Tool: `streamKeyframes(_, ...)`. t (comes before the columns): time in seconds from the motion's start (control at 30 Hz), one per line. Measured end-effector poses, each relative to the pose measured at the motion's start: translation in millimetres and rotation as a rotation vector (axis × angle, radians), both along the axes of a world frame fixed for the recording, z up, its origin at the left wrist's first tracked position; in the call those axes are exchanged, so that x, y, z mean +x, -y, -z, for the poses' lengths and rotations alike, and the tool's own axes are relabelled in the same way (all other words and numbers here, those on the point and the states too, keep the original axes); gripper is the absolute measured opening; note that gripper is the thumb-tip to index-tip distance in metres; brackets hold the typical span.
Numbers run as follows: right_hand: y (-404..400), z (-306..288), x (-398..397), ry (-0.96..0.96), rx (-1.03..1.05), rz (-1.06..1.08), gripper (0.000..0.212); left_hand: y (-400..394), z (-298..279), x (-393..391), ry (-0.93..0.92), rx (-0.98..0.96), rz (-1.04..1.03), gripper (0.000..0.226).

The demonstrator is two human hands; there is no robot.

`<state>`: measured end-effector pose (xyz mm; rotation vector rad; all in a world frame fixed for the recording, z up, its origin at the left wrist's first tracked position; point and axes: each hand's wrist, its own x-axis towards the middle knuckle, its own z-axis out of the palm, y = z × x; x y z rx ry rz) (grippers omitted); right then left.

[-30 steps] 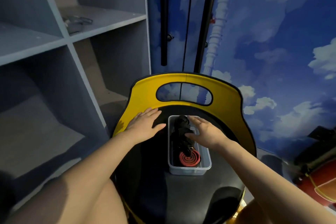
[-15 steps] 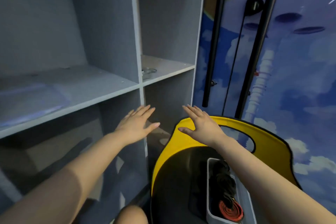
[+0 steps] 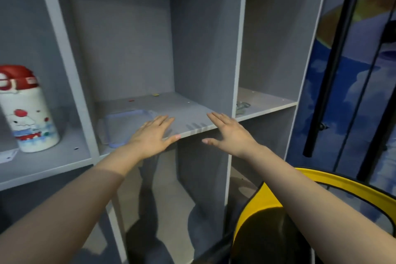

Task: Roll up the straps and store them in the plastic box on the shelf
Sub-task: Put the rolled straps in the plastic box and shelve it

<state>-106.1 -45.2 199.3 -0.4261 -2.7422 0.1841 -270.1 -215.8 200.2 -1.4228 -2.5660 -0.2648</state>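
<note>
My left hand (image 3: 153, 135) and my right hand (image 3: 229, 135) are both stretched out flat, palms down and fingers apart, at the front edge of the grey shelf board (image 3: 192, 122). Neither hand holds anything. A clear plastic lid (image 3: 122, 124) with a bluish rim lies flat on that board, just left of my left hand. The plastic box and the rolled straps are out of view.
A white and red cartoon bottle (image 3: 25, 111) stands in the left shelf compartment. Small metal items (image 3: 242, 106) lie in the right compartment. A yellow and black seat (image 3: 278, 210) is at the lower right. Black poles (image 3: 330, 60) stand before the blue wall.
My view has swung up and left from the seat and box to the shelf. Both hands left the box area and rose, spread out, to the shelf edge. The box dropped out of view.
</note>
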Motion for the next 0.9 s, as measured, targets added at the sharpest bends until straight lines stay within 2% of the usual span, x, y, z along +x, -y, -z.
streamKeyframes(0.23, 40.9, -0.4, -70.3, 0.082, 0.002, -0.116, 0.086, 48.0, 4.8, -32.4, 0.184, -0.047, -0.182, 0.093)
streamKeyframes(0.33, 54.7, 3.4, -94.0, 0.131, 0.030, -0.144, 0.090, 58.4, 10.7, -39.8, 0.188, -0.131, -0.226, 0.098)
streamKeyframes(0.4, 59.7, 7.8, -105.3, 0.175, 0.048, -0.152, 0.092, 59.9, 12.3, -40.8, 0.099, -0.192, -0.238, 0.087)
streamKeyframes(0.5, 62.6, 16.5, -115.8, 0.223, 0.059, -0.158, 0.091, 63.1, 12.3, -40.6, -0.047, -0.222, -0.209, 0.054)
streamKeyframes(0.57, 61.0, 22.7, -119.7, 0.225, 0.053, -0.154, 0.088, 66.7, 9.5, -37.0, -0.136, -0.224, -0.204, 0.045)
streamKeyframes(0.63, 57.0, 27.6, -120.5, 0.201, 0.044, -0.147, 0.079, 70.1, 6.1, -31.9, -0.233, -0.242, -0.200, 0.044)
streamKeyframes(0.73, 51.8, 30.5, -114.6, 0.099, 0.037, -0.154, 0.054, 73.2, 5.4, -24.5, -0.314, -0.240, -0.152, 0.050)
streamKeyframes(0.9, 42.1, 35.2, -94.3, -0.093, -0.022, -0.150, 0.052, 81.1, 10.0, -19.5, -0.285, -0.048, -0.072, 0.048)
